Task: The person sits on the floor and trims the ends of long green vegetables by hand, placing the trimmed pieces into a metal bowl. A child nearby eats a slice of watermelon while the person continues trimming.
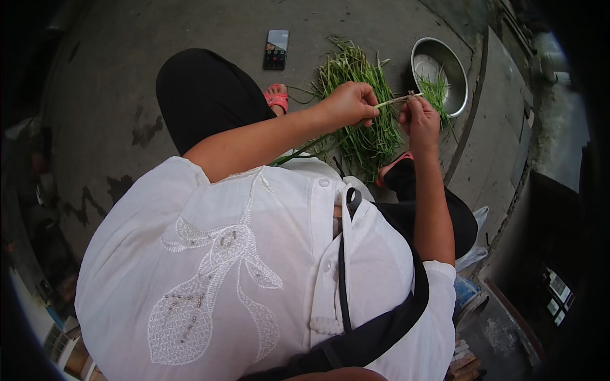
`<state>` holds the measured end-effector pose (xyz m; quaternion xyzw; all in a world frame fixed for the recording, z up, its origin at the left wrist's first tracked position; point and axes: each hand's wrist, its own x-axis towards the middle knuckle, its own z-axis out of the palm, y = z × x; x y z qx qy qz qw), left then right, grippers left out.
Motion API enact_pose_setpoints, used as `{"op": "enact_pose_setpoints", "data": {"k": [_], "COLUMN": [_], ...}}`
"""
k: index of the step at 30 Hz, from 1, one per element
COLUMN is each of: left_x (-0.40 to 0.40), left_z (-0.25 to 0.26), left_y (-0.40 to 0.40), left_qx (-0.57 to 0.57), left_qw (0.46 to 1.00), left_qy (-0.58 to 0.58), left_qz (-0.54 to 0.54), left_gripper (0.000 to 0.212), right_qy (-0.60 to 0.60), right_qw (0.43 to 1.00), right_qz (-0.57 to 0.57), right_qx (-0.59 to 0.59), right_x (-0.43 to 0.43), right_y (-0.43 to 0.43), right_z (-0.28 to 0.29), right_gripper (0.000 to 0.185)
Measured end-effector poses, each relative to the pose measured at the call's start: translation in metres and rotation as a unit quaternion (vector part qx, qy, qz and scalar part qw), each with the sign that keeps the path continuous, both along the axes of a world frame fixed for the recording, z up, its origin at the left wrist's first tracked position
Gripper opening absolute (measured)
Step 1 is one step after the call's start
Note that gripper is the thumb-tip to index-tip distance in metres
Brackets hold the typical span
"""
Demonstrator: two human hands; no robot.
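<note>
My left hand pinches a thin scallion-like stalk around its pale stem. Long green leaves trail from that side toward my lap. At the stalk's other end, the fingertips of my right hand grip brownish, dry-looking skin near the root. Below both hands, a loose heap of green stalks lies on the concrete ground between my feet. Just beyond my right hand stands a metal basin, with several green stalks in it and hanging over its near rim.
A smartphone with a lit screen lies on the concrete floor, left of the heap. A raised concrete ledge runs along the right. Beside my right leg is a clear plastic bag, with a blue container farther back.
</note>
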<state>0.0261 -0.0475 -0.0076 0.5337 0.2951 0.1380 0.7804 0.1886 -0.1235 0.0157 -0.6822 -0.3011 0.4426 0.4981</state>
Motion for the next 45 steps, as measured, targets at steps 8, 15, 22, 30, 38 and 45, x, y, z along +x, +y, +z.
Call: {"op": "enact_pose_setpoints", "data": {"k": [8, 15, 22, 30, 38, 45], "left_x": [-0.007, -0.022, -0.013, -0.005, 0.002, 0.001], "left_z": [0.002, 0.004, -0.003, -0.011, -0.004, 0.002], "left_y": [0.016, 0.037, 0.028, 0.011, -0.003, -0.002], "left_qx": [-0.152, -0.175, -0.189, -0.049, 0.104, 0.056], "left_qw": [0.986, 0.974, 0.977, 0.998, 0.991, 0.994], "left_qy": [0.01, -0.023, -0.029, -0.024, 0.027, 0.028], "left_qz": [0.065, 0.14, 0.094, 0.035, -0.075, -0.094], "left_gripper": [0.006, 0.01, 0.012, 0.014, 0.015, 0.017], "right_qy": [0.029, 0.01, -0.335, 0.008, -0.118, -0.106], "right_qw": [0.99, 0.991, 0.819, 0.995, 0.987, 0.99], "right_qz": [-0.136, -0.108, 0.432, 0.099, 0.109, 0.09], "right_qx": [0.018, -0.073, -0.173, -0.032, 0.009, -0.001], "right_x": [0.035, 0.05, -0.024, -0.026, -0.026, -0.016], "right_y": [-0.005, -0.025, -0.052, -0.01, -0.012, -0.011], "right_z": [-0.013, -0.046, -0.088, -0.016, -0.017, -0.014], "right_gripper": [0.018, 0.021, 0.041, 0.013, 0.014, 0.018]}}
